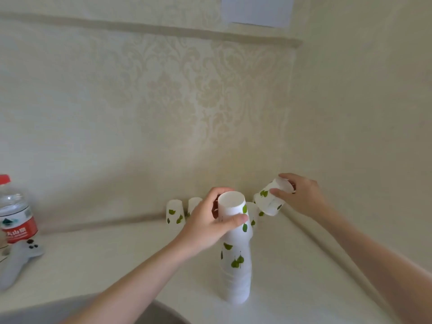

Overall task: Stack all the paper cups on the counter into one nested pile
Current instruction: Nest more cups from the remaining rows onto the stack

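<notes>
A tall nested pile of upside-down white paper cups with green leaf prints (236, 258) stands on the counter (117, 265) near the front. My left hand (208, 225) grips the pile near its top. My right hand (301, 195) holds a single cup (268, 202) tilted in the air, to the right of the pile's top. Two upside-down cups (174, 215) (193, 204) stand by the wall behind my left hand. Another cup (253, 213) is partly hidden behind the pile.
A plastic water bottle with a red cap and label (16, 211) stands at the far left, with a white toy-like object (18, 260) lying below it. A sink rim (163, 309) curves along the bottom edge. Walls meet in a corner behind the cups.
</notes>
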{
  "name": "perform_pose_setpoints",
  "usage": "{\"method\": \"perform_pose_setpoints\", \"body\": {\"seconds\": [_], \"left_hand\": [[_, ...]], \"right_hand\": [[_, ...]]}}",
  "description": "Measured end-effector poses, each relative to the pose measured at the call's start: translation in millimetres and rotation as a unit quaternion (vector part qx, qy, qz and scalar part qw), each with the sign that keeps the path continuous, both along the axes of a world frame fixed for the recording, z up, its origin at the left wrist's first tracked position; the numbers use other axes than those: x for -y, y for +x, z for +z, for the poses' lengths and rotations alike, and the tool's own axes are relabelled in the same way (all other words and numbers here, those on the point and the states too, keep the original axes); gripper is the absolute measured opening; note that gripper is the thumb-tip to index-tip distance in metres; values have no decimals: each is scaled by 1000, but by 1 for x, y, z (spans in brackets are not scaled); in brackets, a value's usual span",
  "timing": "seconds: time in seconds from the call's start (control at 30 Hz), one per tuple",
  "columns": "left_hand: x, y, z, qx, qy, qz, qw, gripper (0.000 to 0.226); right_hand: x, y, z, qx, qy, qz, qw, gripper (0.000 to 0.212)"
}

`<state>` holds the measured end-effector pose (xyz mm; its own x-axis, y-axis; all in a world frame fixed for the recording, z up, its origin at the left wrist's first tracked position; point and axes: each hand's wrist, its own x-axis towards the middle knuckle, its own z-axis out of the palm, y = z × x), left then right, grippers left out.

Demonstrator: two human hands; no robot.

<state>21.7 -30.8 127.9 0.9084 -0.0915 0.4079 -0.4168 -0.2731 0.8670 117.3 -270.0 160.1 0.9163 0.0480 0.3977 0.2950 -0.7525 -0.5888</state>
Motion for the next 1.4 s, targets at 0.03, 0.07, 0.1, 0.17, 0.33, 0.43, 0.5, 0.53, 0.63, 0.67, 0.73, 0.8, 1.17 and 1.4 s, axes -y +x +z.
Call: {"method": "perform_pose_setpoints", "body": {"seconds": [0.03,0.07,0.1,0.17,0.33,0.43,0.5,0.53,0.63,0.67,0.73,0.8,1.17,1.4], "left_hand": [[4,-2,-4,-14,11,-5,1000,57],[7,-3,-10,-25,23,-5,999,60],[10,-4,-15,-35,34,-2,999,62],[12,-5,-29,-51,49,6,998,61],[12,-8,-52,-101,31,-11,994,66],[-3,-9,-56,-139,50,-48,988,102],[-26,-9,-56,-173,66,-52,981,124],[-41,-8,-55,-186,57,-57,979,129],[-81,2,-50,-205,-47,-66,975,115],[-91,10,-50,-202,-98,-45,973,103],[-108,35,-51,-189,-164,47,967,82],[-122,61,-56,-166,-127,162,964,69],[-131,149,-104,-153,44,348,924,73],[-133,156,-109,-172,36,325,929,63]], "right_hand": [[-1,-12,8,10,6,11,1000,54],[-3,-23,15,20,6,23,1000,53],[-4,-34,22,30,5,37,999,52],[-10,-52,34,37,15,70,997,50],[-30,-74,31,-27,35,166,985,60],[-42,-74,15,-47,7,203,978,66],[-46,-72,5,-58,-10,218,974,71],[-47,-71,0,-64,-21,222,973,75],[-53,-72,-15,-81,-60,236,966,80],[-56,-71,-20,-84,-73,240,964,80],[-57,-68,-27,-105,-79,257,957,81],[-50,-58,-26,-154,-55,289,943,84],[-19,75,-101,-149,127,17,980,65],[-24,129,-116,-156,145,8,977,75]]}}
